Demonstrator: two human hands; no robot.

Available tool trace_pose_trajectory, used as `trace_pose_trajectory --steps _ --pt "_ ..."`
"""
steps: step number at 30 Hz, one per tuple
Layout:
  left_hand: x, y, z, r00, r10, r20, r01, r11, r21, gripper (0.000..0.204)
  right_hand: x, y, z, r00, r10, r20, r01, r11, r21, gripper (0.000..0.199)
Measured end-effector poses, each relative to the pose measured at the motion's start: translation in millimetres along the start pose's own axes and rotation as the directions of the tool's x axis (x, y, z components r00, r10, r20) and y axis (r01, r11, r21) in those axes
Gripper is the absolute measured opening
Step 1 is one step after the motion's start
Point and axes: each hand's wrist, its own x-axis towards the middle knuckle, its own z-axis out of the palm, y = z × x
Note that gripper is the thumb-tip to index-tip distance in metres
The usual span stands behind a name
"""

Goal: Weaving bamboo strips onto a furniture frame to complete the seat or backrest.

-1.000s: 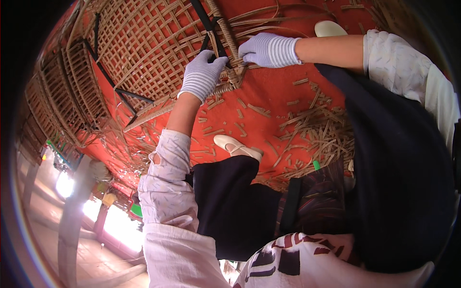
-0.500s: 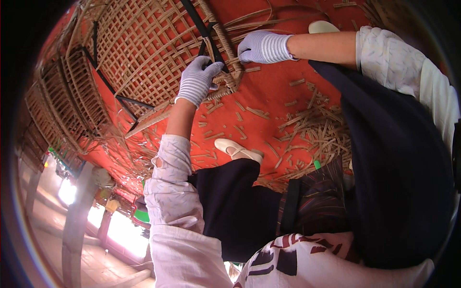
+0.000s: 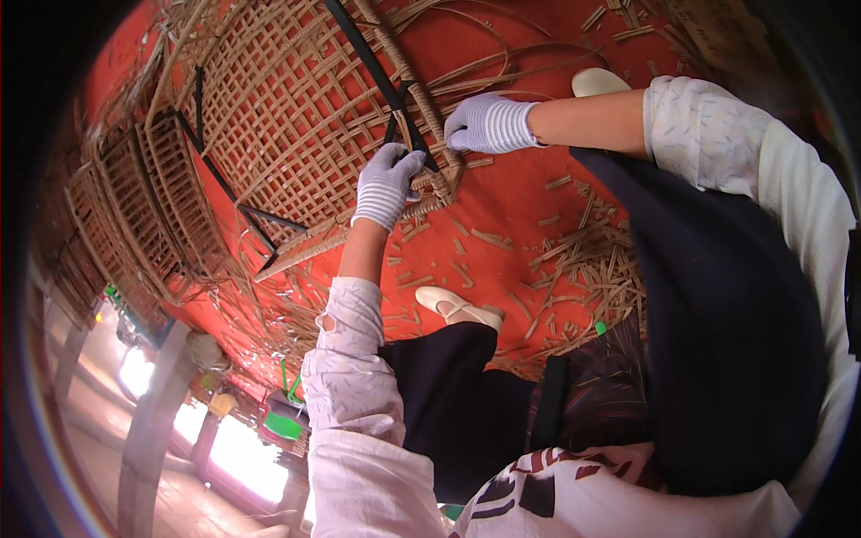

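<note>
A woven rattan panel (image 3: 291,117) with an open lattice and wrapped rim stands before me, braced by a black metal frame (image 3: 363,54). My left hand (image 3: 384,190), in a striped knit glove, is closed at the panel's lower right corner. Its thumb and fingers pinch a rattan strip (image 3: 403,131) beside the black bars. Just right of the rim, my gloved right hand (image 3: 493,124) has its fingers curled against the edge. Whatever lies in those fingers is hidden. Long loose rattan strands (image 3: 475,67) trail off from the rim at upper right.
Cut rattan offcuts (image 3: 596,269) lie heaped on the red floor covering (image 3: 502,202). My cream shoes (image 3: 459,308) rest near them. More woven rattan pieces (image 3: 134,197) stand at the left. A wooden post (image 3: 152,421) rises at lower left beside bright windows.
The whole view has shifted, so the panel and my left hand appear lower and further right. My right hand sits slightly lower in the picture, still at the rim. Both hands keep their closed shape.
</note>
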Motion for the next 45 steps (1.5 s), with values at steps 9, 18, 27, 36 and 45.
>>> trace_pose_trajectory --steps 9,18,27,36,45 --pt "-1.4 -0.6 -3.7 1.0 -0.008 0.014 0.009 0.999 -0.046 0.03 1.5 -5.0 10.4 0.998 0.065 -0.012 -0.065 0.998 -0.016 0.03" --pt "0.2 -1.6 -2.9 1.0 0.013 0.013 -0.012 0.993 -0.119 0.032 1.2 -12.6 10.0 1.0 -0.01 -0.022 0.009 0.999 -0.044 0.03" --pt "-5.2 -0.1 10.2 0.982 0.107 -0.154 -0.095 0.992 0.088 0.038 3.9 -18.7 18.0 0.998 0.063 -0.008 -0.063 0.997 -0.036 0.032" --pt "-8.9 6.0 23.8 0.943 0.21 -0.26 -0.094 0.913 0.396 0.039 6.7 -27.3 18.7 0.988 0.153 -0.028 -0.154 0.987 -0.038 0.033" --pt "-13.5 19.2 35.7 0.928 0.176 -0.329 -0.058 0.939 0.339 0.034 -3.0 -21.2 -36.4 0.939 -0.065 -0.339 0.014 0.988 -0.152 0.023"
